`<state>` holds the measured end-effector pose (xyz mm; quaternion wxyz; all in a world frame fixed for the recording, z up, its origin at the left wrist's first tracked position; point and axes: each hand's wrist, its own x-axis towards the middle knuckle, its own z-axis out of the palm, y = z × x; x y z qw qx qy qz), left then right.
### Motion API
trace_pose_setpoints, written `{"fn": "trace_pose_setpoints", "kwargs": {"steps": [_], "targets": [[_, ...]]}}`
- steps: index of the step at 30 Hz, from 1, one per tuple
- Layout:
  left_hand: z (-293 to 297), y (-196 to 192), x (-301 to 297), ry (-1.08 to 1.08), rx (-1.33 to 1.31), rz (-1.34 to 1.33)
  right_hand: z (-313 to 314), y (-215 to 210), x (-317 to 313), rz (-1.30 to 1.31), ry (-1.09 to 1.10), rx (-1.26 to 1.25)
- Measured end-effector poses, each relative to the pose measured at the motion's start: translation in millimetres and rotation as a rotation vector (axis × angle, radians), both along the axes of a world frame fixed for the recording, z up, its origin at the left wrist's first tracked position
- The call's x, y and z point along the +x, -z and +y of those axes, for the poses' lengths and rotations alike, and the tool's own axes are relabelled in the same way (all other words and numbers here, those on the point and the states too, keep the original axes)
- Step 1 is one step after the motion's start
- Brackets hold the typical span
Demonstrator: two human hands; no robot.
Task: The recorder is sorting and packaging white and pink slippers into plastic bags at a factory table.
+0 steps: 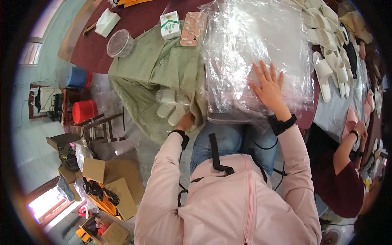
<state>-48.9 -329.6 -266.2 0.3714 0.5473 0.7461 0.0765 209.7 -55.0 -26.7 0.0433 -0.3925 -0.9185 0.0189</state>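
Spread flat on a thick stack of clear plastic bags (228, 61) is my right hand (270, 90), its fingers apart. My left hand (186, 121) is low beside the green woven sack (139, 77), at the heel end of a pair of white slippers (176, 116) that looks wrapped in clear plastic. Its fingers close around the slippers' edge, though the slippers and the sack's folds partly hide them. The slippers lie against the sack, toes pointing away from me.
On the dark red table (92, 49) are a round clear tub (121, 43), a white-and-green carton (170, 25) and a pink patterned phone (192, 28). Loose white slippers (323, 75) lie at right, near a co-worker's arm (347, 153). Cardboard boxes (121, 198) and a red bucket (84, 111) stand left.
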Motion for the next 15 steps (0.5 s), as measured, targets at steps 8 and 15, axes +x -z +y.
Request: {"fn": "trace_pose_setpoints", "kwargs": {"steps": [8,15], "targets": [[-83,-68,-38,0.026,-0.751,-0.197,-5,-6,-10,0.054,-0.021,-0.018],[-149,-131,-52,-0.764,-0.949,-0.547,-1,-3,-3,0.051,-0.005,-0.029]]}}
